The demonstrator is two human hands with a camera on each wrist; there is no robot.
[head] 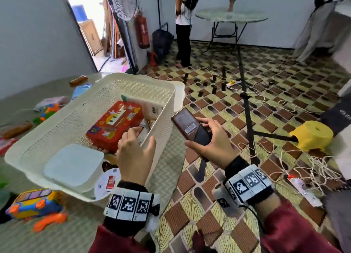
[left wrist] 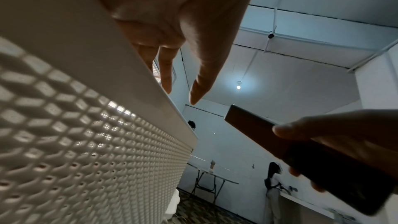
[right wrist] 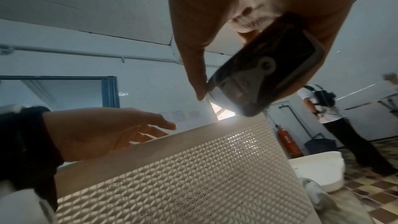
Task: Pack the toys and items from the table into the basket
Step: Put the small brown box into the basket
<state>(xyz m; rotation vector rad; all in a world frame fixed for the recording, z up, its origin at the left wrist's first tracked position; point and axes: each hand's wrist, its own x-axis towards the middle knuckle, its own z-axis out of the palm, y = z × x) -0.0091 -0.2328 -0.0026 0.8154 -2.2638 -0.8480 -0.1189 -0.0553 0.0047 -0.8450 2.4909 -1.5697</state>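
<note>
Right hand (head: pixel 212 138) grasping dark flat packet (head: pixel 191 127) with barcode label, long axis angled up-left, left hand (head: pixel 134 150) relaxed over basket (head: pixel 163 119) rim

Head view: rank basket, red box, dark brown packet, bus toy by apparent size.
1. basket
2. red box
3. bus toy and dark brown packet in the right hand: similar, not ranked.
</note>
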